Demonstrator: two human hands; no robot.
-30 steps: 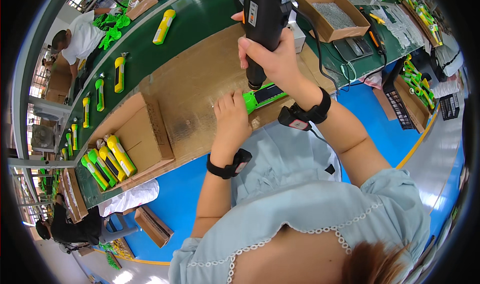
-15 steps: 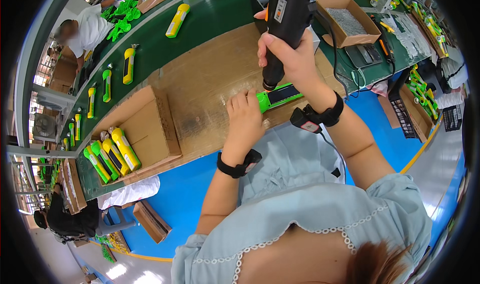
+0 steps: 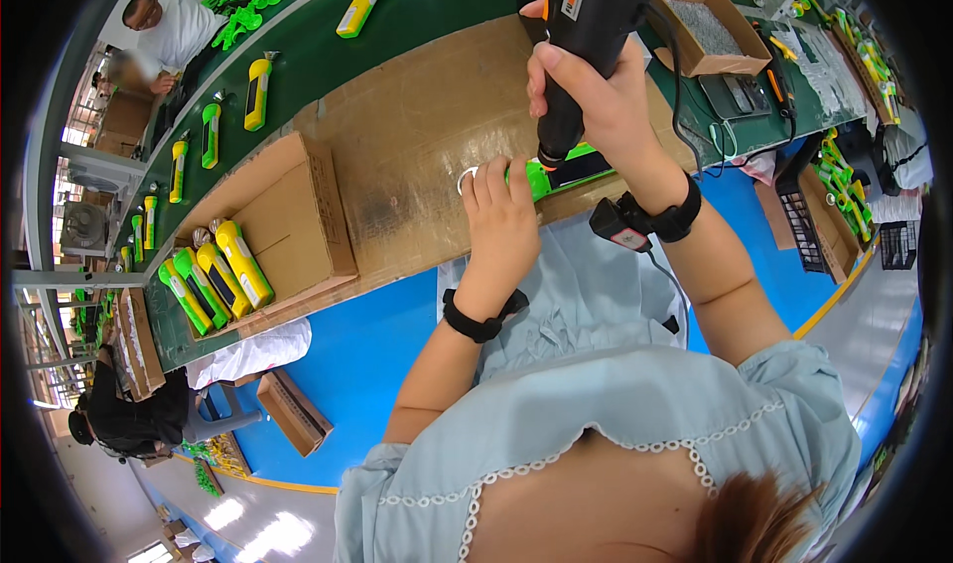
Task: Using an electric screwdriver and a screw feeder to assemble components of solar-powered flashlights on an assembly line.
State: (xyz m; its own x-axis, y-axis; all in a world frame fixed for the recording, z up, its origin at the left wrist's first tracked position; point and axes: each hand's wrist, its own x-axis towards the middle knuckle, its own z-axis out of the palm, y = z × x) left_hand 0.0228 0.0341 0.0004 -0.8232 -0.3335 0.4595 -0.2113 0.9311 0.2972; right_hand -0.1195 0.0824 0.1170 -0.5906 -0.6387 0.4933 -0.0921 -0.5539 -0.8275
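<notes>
Presently: driver at the green torch, fastening apparently in hand

Viewed remotely through the head camera, I log a green bench (image 3: pixel 437 7) first; a flat cardboard sheet (image 3: pixel 417 126) covers its near side; left on that, an open cardboard box (image 3: pixel 333 215) stands with four torches (image 3: pixel 216 277) side by side near its left end; I judge these to be pieces already through this step, though I cannot verify it.

Black power driver (image 3: pixel 593 27): grasped in the right hand (image 3: pixel 608 101), fingers wrapped about its barrel, top leaning rightward; its tip meets, or nearly meets, the torch; contact I cannot confirm.

Green torch (image 3: pixel 579 170): lies flat on the sheet near its close edge, between the hands; long axis runs left to right, right end slightly farther from the wearer; dark panel faces up, toward the right; a white ring, probably its lamp end, points left; left hand (image 3: pixel 501 220) has its fingers draped over that end; grasping or merely pressing, I cannot tell.

Progress: one fastening point seemingly being worked; screws set or remaining too small to count; release and boxing not yet done.
</notes>
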